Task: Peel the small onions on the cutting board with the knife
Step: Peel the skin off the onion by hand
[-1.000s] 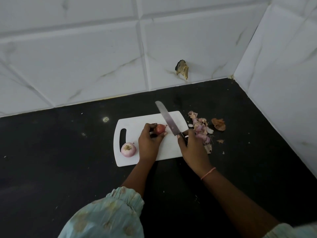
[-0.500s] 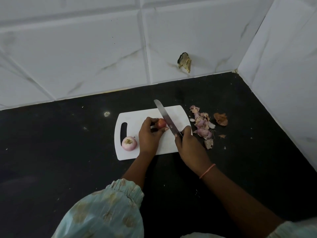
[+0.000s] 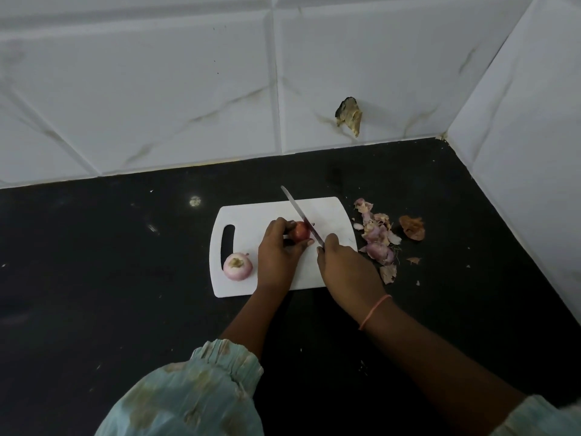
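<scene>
A white cutting board (image 3: 251, 215) lies on the black counter. My left hand (image 3: 278, 253) pinches a small reddish onion (image 3: 301, 231) against the board near its middle. My right hand (image 3: 345, 265) grips the handle of a knife (image 3: 300, 212), which is hidden inside the fist. The blade slants up and to the left, its edge resting on the right end of the onion. A peeled pale pink onion (image 3: 238, 266) sits at the board's front left corner, beside the handle slot.
A heap of pink and brown onion skins (image 3: 379, 239) lies on the counter (image 3: 94, 278) just right of the board. White tiled walls (image 3: 188, 89) close off the back and right side, with a chipped spot (image 3: 349, 116) in the back tile.
The knife blade has come down from beside the onion onto its right end. Both hands stayed in place on the board; the head camera shifted slightly.
</scene>
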### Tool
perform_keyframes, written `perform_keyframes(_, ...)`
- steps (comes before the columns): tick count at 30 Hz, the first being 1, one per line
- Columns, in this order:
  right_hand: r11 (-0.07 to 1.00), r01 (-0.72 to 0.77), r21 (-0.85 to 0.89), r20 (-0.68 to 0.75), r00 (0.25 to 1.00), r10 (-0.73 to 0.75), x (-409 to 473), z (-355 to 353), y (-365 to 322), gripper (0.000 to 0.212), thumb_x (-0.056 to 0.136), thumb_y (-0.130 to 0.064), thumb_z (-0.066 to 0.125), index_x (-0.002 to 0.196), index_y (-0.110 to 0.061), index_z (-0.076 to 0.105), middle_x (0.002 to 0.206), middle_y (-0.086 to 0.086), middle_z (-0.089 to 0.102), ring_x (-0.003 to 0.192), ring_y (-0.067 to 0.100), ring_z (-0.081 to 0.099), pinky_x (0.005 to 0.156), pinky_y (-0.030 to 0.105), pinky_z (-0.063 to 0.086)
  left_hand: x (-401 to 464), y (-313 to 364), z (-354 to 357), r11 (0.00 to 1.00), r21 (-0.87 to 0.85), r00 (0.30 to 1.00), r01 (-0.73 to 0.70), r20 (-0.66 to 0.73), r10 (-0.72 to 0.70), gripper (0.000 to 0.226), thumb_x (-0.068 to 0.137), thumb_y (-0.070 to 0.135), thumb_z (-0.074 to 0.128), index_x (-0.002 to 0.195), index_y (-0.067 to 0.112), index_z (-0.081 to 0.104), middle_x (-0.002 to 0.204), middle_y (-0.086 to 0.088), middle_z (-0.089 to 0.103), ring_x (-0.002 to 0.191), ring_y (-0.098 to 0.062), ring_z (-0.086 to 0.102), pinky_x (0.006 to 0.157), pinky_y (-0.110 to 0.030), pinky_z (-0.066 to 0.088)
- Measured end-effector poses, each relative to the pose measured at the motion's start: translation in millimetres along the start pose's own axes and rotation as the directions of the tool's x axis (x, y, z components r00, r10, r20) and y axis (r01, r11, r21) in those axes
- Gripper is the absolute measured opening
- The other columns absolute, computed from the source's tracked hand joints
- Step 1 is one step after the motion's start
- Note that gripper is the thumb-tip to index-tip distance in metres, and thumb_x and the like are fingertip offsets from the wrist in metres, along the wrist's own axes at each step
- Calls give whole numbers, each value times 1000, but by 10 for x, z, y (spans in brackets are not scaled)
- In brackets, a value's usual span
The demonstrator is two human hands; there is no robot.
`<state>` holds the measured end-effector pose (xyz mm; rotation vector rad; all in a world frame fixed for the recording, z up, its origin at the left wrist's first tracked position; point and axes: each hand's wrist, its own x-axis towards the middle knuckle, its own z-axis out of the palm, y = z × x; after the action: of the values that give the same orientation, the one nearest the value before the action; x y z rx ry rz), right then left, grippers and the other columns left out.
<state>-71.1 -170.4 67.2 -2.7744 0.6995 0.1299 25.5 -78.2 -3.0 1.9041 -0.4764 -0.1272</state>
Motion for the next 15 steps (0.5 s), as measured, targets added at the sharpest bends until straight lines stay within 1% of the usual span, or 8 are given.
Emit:
perform_keyframes(2, 1000, 23, -19, 2, 1000, -23, 45, 10, 24, 24, 105, -32, 28, 114, -13, 41, 85, 5, 66, 73, 24, 65, 52, 32, 34, -4, 1, 4, 1000, -9, 1000, 7, 1, -7, 33, 79, 17, 82, 94, 29, 56, 106, 5, 65, 97, -12, 63, 82, -31, 57)
perform_keyframes(5, 993, 66, -99, -8, 998, -68, -24, 56, 114, 26, 106, -32, 26, 117, -13, 41, 75, 1, 57, 67, 21, 62, 50, 31, 33, -18, 3, 3, 1000, -2, 1000, -2, 14, 2, 30, 80, 16, 81, 95, 27, 57, 107, 7, 64, 97, -11, 62, 82, -33, 56)
perform_keyframes(6, 992, 72, -107, -10, 997, -74, -29, 58, 120, 27, 106, -31, 26, 117, -13, 42, 75, 1, 57, 66, 21, 61, 49, 32, 32, -18, 7, 6, 1000, 9, 1000, -11, 14, 11, 30, 80, 16, 81, 96, 25, 57, 105, 7, 63, 96, -12, 62, 81, -33, 56)
perform_keyframes(8, 995, 73, -62, -17, 997, -74, 47, 48, 83, 25, 106, -31, 28, 115, -12, 42, 82, 6, 64, 72, 25, 65, 51, 32, 33, -14, 24, 8, 999, 30, 1000, -20, 10, 20, 28, 80, 16, 80, 96, 23, 58, 103, 6, 62, 94, -13, 61, 80, -34, 55)
perform_keyframes(10, 998, 58, -14, 3, 998, -58, 102, 31, 65, 24, 106, -31, 29, 112, -12, 41, 87, 8, 66, 77, 28, 67, 53, 34, 35, -18, 29, 8, 999, 37, 1000, -12, 3, 12, 27, 80, 16, 80, 96, 20, 59, 102, 5, 62, 93, -14, 60, 80, -36, 55)
perform_keyframes(13, 996, 64, -53, -1, 998, -64, -12, 76, 128, 25, 105, -33, 28, 114, -13, 41, 81, 4, 63, 70, 23, 64, 54, 34, 40, -39, 30, 8, 998, 53, 999, -33, 13, 33, 26, 81, 17, 79, 96, 19, 58, 103, 6, 61, 94, -15, 60, 80, -39, 55)
perform_keyframes(15, 997, 67, -33, -11, 998, -67, 3, 84, 106, 25, 105, -33, 28, 113, -13, 41, 81, 4, 63, 70, 23, 64, 53, 33, 38, -30, 49, 12, 997, 70, 1000, -30, 12, 29, 27, 81, 16, 79, 95, 21, 57, 103, 5, 60, 94, -16, 59, 80, -38, 55)
